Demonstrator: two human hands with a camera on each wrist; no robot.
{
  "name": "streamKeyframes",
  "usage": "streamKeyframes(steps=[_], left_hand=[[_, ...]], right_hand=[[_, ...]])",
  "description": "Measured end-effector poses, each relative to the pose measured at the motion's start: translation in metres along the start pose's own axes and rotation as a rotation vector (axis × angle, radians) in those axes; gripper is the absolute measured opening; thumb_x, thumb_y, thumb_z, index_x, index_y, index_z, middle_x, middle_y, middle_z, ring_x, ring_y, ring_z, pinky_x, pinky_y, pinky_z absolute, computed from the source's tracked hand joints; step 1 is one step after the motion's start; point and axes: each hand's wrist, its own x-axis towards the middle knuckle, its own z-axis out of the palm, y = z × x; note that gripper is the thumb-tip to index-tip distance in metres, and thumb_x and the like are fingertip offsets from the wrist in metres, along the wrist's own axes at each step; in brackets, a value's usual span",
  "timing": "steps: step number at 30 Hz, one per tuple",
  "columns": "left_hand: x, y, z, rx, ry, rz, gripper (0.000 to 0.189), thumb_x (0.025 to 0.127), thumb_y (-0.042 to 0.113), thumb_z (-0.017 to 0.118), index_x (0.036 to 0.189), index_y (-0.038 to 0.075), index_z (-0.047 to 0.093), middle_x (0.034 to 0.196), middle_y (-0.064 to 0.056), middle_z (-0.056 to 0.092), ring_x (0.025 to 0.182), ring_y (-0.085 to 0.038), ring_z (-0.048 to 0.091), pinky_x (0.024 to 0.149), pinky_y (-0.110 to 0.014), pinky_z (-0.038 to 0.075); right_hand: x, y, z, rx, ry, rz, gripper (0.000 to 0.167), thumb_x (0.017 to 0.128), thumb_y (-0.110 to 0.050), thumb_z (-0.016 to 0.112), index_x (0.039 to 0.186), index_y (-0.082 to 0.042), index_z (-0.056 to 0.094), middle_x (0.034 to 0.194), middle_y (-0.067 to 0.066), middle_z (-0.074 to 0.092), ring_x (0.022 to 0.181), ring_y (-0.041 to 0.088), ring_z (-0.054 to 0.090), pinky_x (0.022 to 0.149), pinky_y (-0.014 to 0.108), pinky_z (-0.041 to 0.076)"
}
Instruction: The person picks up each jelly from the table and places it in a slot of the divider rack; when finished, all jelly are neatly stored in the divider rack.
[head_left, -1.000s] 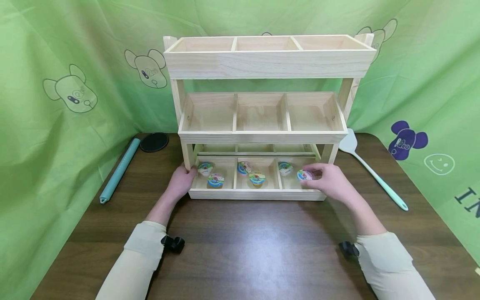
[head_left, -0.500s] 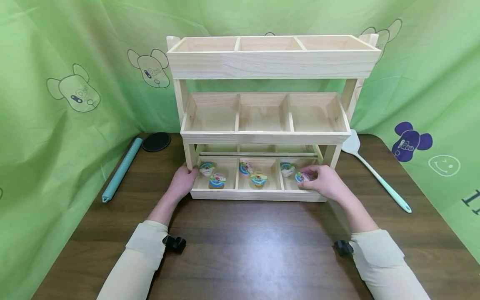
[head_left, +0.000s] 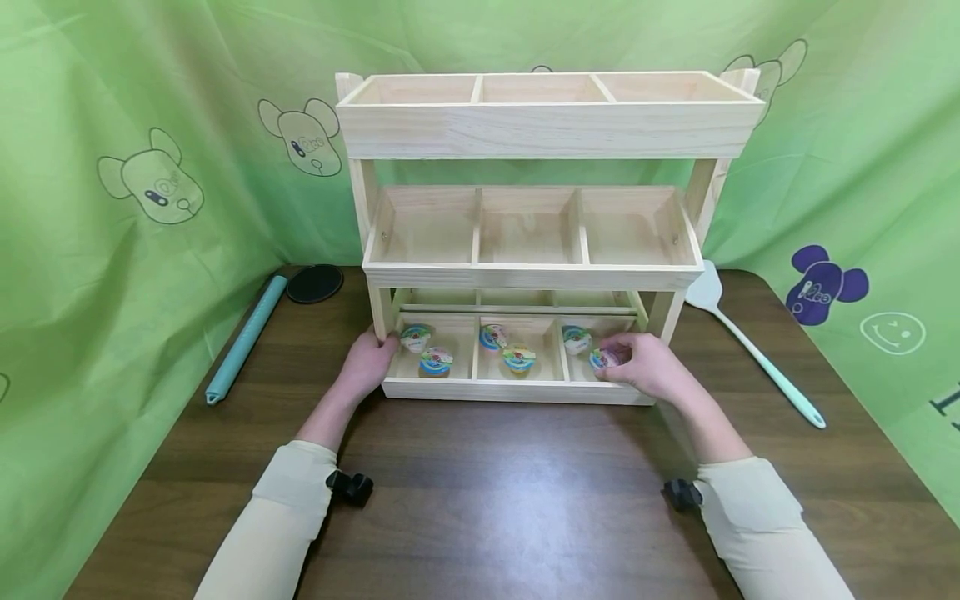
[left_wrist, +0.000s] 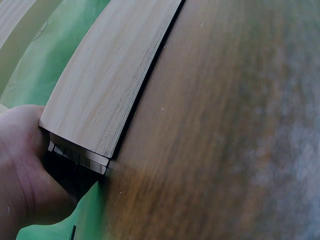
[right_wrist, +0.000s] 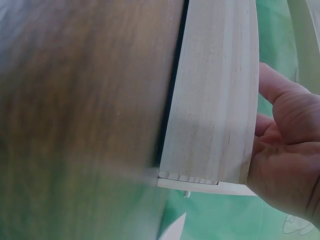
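Observation:
A wooden three-tier rack [head_left: 517,392] stands on the table, each tier split into three compartments. My left hand [head_left: 367,363] grips the left end of its bottom tray; in the left wrist view that hand [left_wrist: 30,170] is at the tray's corner. My right hand [head_left: 647,363] reaches over the bottom tray's right end and pinches a small jelly cup [head_left: 602,359] with a printed lid, low in the right compartment. Another jelly cup [head_left: 576,339] sits beside it. The middle compartment has two cups [head_left: 519,359], the left one two more cups [head_left: 436,361]. In the right wrist view, the tray's front board [right_wrist: 215,100] hides the held cup.
A pale spatula [head_left: 757,354] lies right of the rack. Left of it lie a light blue rolled tube [head_left: 246,340] and a black disc [head_left: 315,284]. A green printed cloth [head_left: 180,250] hangs behind the brown table [head_left: 517,500].
The right hand has brought its jelly cup slightly left and lower in the right compartment. The left hand keeps its place on the tray. The head view has shifted a little.

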Motion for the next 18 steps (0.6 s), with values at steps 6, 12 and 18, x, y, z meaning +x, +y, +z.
streamKeyframes(steps=[6,12,18], left_hand=[[0.002,-0.001,0.001,0.006,-0.007,-0.006,0.052,0.104,0.026,0.043,0.141,-0.011,0.044,0.118,-0.028,0.061,0.101,-0.032,0.061,0.089,-0.047,0.050],[0.002,0.002,-0.003,0.064,-0.041,-0.013,0.055,0.105,0.028,0.043,0.141,-0.012,0.043,0.119,-0.030,0.062,0.104,-0.034,0.061,0.092,-0.050,0.050],[-0.004,0.009,-0.018,0.214,-0.111,-0.014,0.054,0.104,0.029,0.045,0.139,-0.011,0.046,0.117,-0.026,0.065,0.100,-0.030,0.061,0.087,-0.046,0.051]], right_hand=[[0.000,-0.002,-0.001,0.017,-0.017,0.005,0.050,0.083,-0.019,0.080,0.122,0.008,0.066,0.101,0.016,0.070,0.093,0.027,0.062,0.079,0.037,0.048],[-0.002,-0.001,0.001,0.033,-0.013,0.009,0.052,0.081,-0.019,0.081,0.124,0.006,0.065,0.106,0.017,0.070,0.096,0.028,0.062,0.081,0.038,0.048],[-0.007,-0.006,-0.001,0.043,0.034,0.007,0.052,0.085,-0.022,0.080,0.127,0.005,0.064,0.120,0.024,0.067,0.107,0.039,0.064,0.091,0.049,0.050]])
